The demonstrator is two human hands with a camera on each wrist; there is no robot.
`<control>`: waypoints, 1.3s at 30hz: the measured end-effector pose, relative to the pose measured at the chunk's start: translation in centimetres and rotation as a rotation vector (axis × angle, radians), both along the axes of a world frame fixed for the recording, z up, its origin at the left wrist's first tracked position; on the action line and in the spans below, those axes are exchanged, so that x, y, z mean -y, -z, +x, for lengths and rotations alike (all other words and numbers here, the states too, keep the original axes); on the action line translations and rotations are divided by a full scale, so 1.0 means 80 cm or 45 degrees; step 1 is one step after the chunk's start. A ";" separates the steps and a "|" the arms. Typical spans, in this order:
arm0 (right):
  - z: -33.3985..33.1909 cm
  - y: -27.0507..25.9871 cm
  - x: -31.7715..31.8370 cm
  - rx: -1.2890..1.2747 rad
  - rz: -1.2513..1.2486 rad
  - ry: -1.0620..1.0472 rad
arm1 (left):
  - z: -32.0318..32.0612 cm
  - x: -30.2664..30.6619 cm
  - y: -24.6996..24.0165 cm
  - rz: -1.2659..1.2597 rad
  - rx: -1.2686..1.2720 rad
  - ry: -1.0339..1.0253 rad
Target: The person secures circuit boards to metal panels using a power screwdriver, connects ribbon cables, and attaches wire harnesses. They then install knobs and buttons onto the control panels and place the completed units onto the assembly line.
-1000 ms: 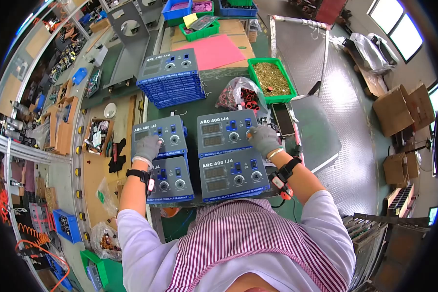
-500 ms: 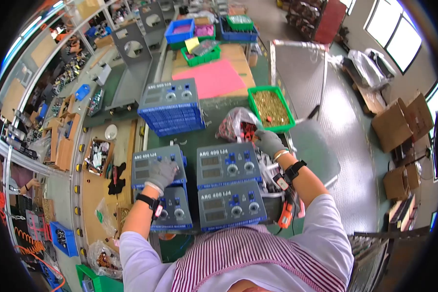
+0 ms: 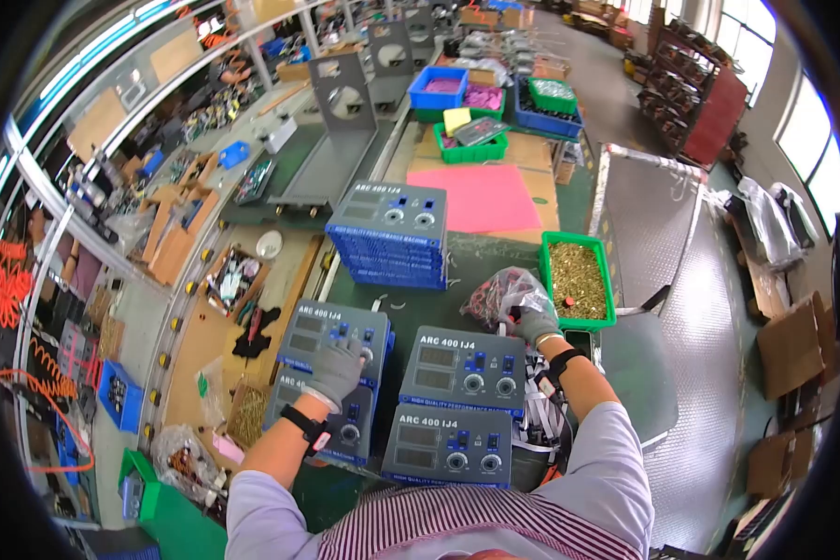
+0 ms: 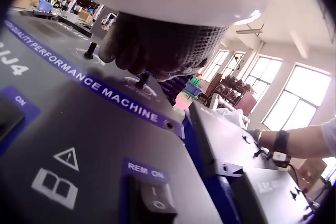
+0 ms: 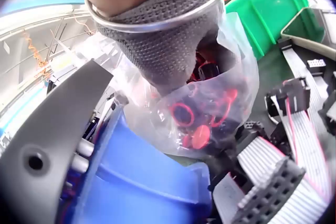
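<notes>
My gloved left hand [image 3: 336, 371] lies over the upper left grey ARC 400 IJ4 control panel [image 3: 313, 327]. In the left wrist view its loosely bent fingers [image 4: 123, 45] hang right by a bare knob shaft [image 4: 90, 50]. At the right, my gloved right hand [image 3: 538, 325] reaches into a clear plastic bag [image 3: 500, 291]. Red rings and round red-and-black parts [image 5: 201, 136] show through the bag in the right wrist view; the fingertips are hidden inside. Between the hands lie two more panels, a far one [image 3: 462, 369] and a near one [image 3: 448, 443]. Another panel [image 3: 350, 425] sits below my left hand.
Behind stands a stack of blue-edged panels [image 3: 387, 238]. A green bin [image 3: 577, 280] of small brass-coloured parts is beside the bag. Grey ribbon cables [image 5: 299, 145] with black connectors lie right of the panels. A pink sheet [image 3: 476, 198] covers cardboard farther back.
My right hand has gone from the upper middle panel to the plastic bag and into it. My left hand stays over the upper left panel. The head view has shifted.
</notes>
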State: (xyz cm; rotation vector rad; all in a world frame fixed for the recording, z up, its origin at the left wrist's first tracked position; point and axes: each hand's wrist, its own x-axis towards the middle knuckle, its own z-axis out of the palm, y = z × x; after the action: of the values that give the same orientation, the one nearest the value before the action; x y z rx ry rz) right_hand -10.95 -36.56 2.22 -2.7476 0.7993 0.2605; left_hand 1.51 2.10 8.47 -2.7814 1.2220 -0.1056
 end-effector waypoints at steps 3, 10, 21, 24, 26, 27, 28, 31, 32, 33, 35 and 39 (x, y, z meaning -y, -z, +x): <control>-0.001 0.065 0.024 0.272 -0.166 -0.254 | -0.035 -0.051 -0.022 -0.048 -0.158 -0.239; -0.010 0.045 -0.009 0.063 -0.059 0.071 | -0.097 -0.156 0.016 0.016 -0.451 -0.406; -0.022 0.112 0.024 0.184 -0.148 -0.011 | -0.098 -0.129 0.027 0.213 -0.351 -0.682; -0.023 0.102 0.016 0.236 -0.082 -0.067 | -0.097 -0.137 0.037 0.082 -0.346 -0.591; -0.028 0.097 0.015 0.326 -0.179 -0.168 | -0.102 -0.134 0.028 0.026 -0.482 -0.668; -0.026 0.184 0.068 0.295 -0.679 -0.488 | -0.114 -0.132 0.026 -0.213 0.028 -0.383; -0.019 0.173 0.062 0.118 -0.517 -0.357 | -0.121 -0.123 0.007 -0.182 0.156 -0.275; -0.013 0.044 -0.003 0.118 -0.029 0.064 | -0.143 -0.109 0.007 -0.091 -0.129 -0.091; -0.015 0.048 -0.001 0.226 0.001 0.068 | -0.142 -0.108 0.017 -0.006 -0.206 -0.047; -0.017 0.054 -0.001 0.331 0.033 0.059 | -0.140 -0.109 0.029 0.014 -0.199 -0.066; -0.020 0.061 0.001 0.394 0.134 0.062 | -0.136 -0.109 0.042 0.066 -0.199 -0.122; -0.017 0.043 -0.004 0.203 0.142 0.126 | -0.141 -0.101 0.042 0.197 -0.169 -0.221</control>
State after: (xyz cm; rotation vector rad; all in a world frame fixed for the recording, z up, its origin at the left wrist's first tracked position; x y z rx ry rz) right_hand -12.32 -36.23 -1.18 -2.5773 0.8479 0.0626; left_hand -9.74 10.16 5.09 -2.7789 0.9620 0.1816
